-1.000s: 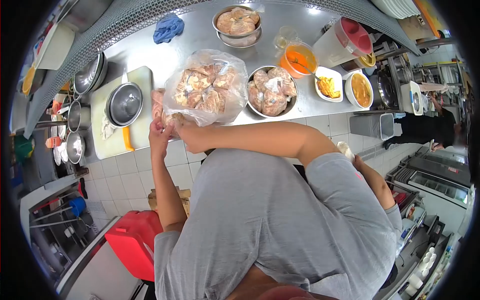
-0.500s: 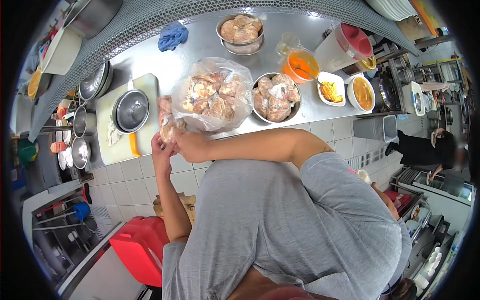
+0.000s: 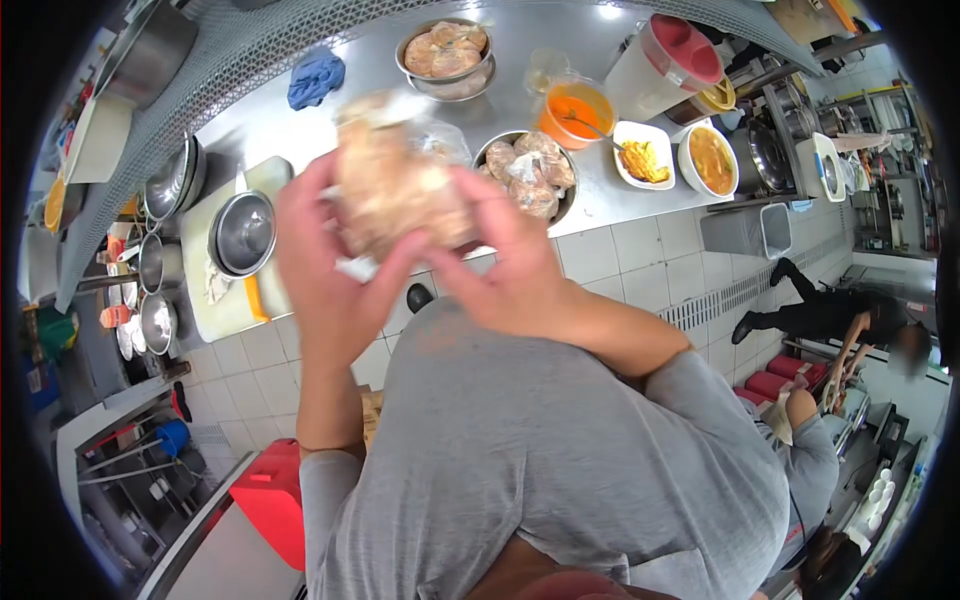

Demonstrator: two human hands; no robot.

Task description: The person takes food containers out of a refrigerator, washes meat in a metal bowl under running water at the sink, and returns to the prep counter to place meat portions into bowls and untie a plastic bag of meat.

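Observation:
A bagged portion of pale pink meat (image 3: 400, 190) is lifted close to the camera, blurred by motion. My left hand (image 3: 335, 270) grips its left side, and my right hand (image 3: 505, 255) wraps round its right side. Behind it, the large clear plastic bag (image 3: 445, 142) on the steel counter is mostly hidden. A metal bowl of bagged meat (image 3: 530, 172) stands just right of the held portion. Farther back, more bagged meat (image 3: 445, 50) fills another bowl stacked on a second one.
On the left, a cutting board (image 3: 205, 290) carries metal bowls (image 3: 245, 235) and a yellow-handled knife (image 3: 256, 300). A blue cloth (image 3: 316, 78), an orange container (image 3: 576, 112), a white dish (image 3: 643, 158) and a soup bowl (image 3: 710, 160) are on the counter. Two people (image 3: 845, 315) (image 3: 805, 460) are at right.
Both hands have risen from the counter's front edge toward the camera with the bagged meat between them. The person in black at right has shifted, and the person in grey shows more.

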